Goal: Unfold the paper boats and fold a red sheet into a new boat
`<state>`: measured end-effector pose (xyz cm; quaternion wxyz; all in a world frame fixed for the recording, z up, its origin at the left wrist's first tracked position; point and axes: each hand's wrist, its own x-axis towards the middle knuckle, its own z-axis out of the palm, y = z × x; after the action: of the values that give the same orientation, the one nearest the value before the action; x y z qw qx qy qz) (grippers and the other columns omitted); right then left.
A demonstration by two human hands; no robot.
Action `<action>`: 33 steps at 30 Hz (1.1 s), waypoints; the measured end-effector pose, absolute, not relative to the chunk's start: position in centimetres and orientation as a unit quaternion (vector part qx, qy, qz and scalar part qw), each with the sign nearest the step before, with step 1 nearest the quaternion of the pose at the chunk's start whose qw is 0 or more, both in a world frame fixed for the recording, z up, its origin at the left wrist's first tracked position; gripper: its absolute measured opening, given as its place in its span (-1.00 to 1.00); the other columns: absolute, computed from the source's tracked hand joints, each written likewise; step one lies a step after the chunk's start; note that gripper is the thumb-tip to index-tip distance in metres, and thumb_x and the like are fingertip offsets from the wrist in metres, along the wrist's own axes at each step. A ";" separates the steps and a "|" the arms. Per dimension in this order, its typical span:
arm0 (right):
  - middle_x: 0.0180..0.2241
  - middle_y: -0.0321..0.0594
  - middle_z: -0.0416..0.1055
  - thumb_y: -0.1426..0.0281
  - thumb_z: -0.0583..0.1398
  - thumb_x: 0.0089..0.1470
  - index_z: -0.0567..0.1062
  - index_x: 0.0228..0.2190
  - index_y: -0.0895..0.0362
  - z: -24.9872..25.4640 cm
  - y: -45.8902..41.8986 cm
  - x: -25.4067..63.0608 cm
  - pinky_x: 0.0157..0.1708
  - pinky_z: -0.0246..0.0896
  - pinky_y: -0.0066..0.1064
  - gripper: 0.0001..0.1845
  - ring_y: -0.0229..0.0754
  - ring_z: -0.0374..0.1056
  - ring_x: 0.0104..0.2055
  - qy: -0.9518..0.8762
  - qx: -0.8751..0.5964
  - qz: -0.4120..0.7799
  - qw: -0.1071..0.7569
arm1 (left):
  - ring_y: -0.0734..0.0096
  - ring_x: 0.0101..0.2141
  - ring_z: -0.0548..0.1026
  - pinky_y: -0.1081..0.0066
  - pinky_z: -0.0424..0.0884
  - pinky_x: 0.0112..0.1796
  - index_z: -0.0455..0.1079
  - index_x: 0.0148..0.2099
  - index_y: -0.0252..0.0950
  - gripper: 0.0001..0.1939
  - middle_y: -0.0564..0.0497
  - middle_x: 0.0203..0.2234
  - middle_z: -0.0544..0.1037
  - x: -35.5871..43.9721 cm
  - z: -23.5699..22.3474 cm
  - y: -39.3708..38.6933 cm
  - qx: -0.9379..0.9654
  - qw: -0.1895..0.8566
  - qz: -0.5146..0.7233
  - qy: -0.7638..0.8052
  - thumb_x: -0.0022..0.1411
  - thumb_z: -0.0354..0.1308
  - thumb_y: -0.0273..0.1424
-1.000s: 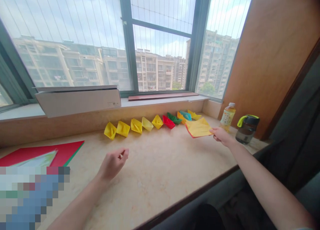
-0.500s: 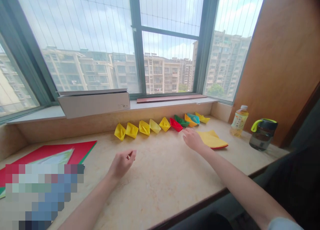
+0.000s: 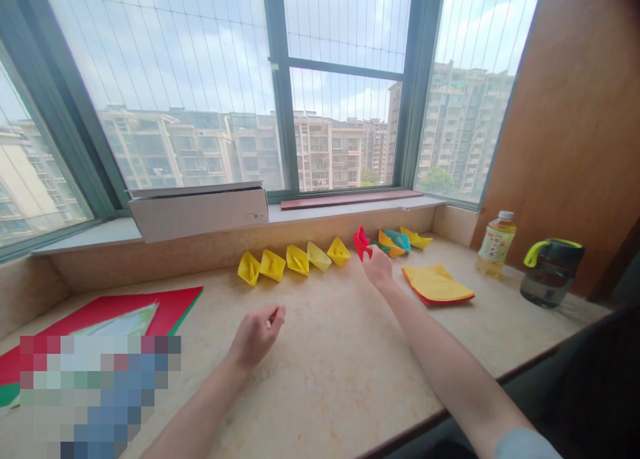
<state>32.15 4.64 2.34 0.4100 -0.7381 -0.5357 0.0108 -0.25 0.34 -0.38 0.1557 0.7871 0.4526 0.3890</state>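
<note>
Red paper boat (image 3: pixel 361 242) half-hidden behind right hand (image 3: pixel 378 268).

Nothing legible, print (image 3: pixel 255 215) on white box (image 3: pixel 197 212) (too blurred), bottle label (image 3: pixel 495 244) too

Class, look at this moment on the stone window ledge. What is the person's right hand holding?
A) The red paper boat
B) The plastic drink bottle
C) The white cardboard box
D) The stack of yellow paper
A: the fingers of the right hand grip the red paper boat, while the stack of yellow paper lies apart from them.
</note>
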 end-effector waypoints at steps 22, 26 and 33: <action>-0.07 -0.13 0.49 0.46 0.08 0.24 0.47 -0.02 -0.01 0.5 -4.7 21.4 -0.02 0.31 -0.16 -0.68 -0.06 0.38 -0.03 -0.809 -0.325 0.063 0.486 | 0.12 -0.12 0.56 0.13 0.48 -0.07 0.44 -0.11 -0.32 -0.58 -0.16 -0.15 0.60 3.1 0.7 -3.1 0.538 0.557 0.524 0.355 0.17 0.23 -0.07; -0.02 -0.07 0.41 0.47 0.13 0.19 0.52 -0.10 0.01 -0.1 -4.0 21.9 -0.01 0.30 -0.11 -0.72 -0.02 0.35 -0.03 -0.782 -0.389 0.032 0.486 | 0.13 -0.26 0.59 0.13 0.54 -0.20 0.49 -0.19 -0.37 -0.54 -0.16 -0.30 0.63 2.9 0.4 -2.7 0.557 0.554 0.492 0.375 0.19 0.17 -0.03; -0.20 -0.25 0.50 0.50 0.12 0.12 0.45 -0.16 0.02 -0.8 -3.2 21.7 -0.28 0.36 -0.33 -0.74 -0.18 0.43 -0.29 -0.720 -0.425 0.268 0.479 | 0.27 -0.46 0.55 0.31 0.50 -0.42 0.47 -0.22 -0.38 -0.59 -0.10 -0.46 0.59 2.9 0.5 -2.8 0.618 0.530 0.449 0.368 0.22 0.15 -0.08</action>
<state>21.66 -3.20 -0.80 0.4787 -0.4250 -0.7202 0.2676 2.94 -2.82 0.53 0.5301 0.6180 0.3682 0.4489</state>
